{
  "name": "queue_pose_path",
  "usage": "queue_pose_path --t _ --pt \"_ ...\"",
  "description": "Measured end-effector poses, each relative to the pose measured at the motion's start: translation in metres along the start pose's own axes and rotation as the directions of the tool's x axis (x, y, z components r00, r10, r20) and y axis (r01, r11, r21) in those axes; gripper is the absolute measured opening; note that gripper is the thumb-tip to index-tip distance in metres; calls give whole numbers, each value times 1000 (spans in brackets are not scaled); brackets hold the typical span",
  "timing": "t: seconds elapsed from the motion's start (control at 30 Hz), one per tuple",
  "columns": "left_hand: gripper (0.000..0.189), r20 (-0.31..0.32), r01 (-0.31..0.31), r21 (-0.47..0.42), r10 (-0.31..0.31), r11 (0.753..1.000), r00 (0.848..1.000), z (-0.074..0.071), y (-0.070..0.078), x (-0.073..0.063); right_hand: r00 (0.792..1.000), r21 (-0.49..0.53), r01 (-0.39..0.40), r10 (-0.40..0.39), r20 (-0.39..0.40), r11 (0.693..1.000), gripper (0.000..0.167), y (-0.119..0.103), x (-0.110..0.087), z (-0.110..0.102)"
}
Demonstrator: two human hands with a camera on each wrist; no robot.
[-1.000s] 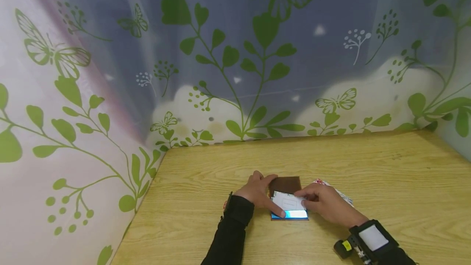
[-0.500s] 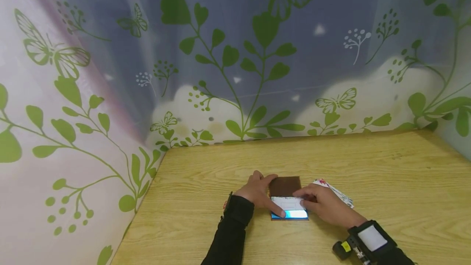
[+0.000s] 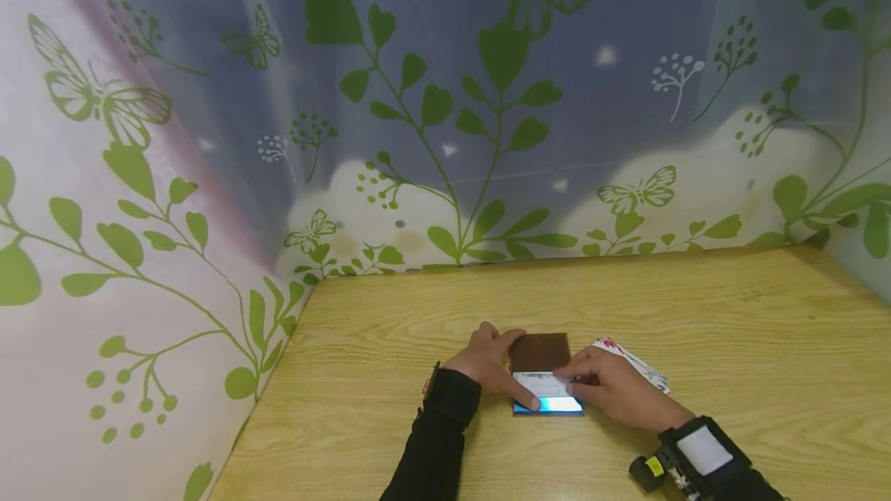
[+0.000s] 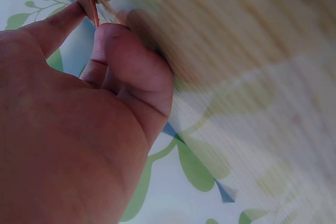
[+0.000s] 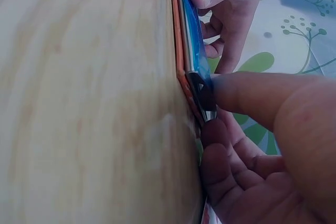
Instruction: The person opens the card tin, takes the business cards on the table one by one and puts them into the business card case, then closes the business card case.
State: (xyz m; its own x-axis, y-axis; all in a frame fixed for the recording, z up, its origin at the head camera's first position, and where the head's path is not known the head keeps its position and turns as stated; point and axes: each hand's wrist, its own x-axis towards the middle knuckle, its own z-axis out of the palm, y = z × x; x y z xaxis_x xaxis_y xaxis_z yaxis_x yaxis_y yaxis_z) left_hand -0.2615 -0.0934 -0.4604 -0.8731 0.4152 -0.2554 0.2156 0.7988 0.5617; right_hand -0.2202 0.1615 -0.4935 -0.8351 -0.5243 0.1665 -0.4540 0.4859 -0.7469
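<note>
Tabletop surrounds a wallet left fingers hold; right fingers pinch a card's edge.

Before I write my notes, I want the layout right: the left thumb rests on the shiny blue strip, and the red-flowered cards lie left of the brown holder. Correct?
Not the side: the head view shows the red-flowered cards right of the brown holder, partly hidden by the right hand. The left thumb does rest on the shiny blue strip.
</note>
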Motion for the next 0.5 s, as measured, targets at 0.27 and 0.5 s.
queue_pose_path --t 0.27,0.5 --pt "113 7 -4 17 4 1000 1000 0 -1 3 998 20 -65 65 15 998 32 -1 0 0" --pt "113 9 2 19 -2 1000 1000 1 -1 2 972 -7 -166 162 -168 986 22 -6 3 0"
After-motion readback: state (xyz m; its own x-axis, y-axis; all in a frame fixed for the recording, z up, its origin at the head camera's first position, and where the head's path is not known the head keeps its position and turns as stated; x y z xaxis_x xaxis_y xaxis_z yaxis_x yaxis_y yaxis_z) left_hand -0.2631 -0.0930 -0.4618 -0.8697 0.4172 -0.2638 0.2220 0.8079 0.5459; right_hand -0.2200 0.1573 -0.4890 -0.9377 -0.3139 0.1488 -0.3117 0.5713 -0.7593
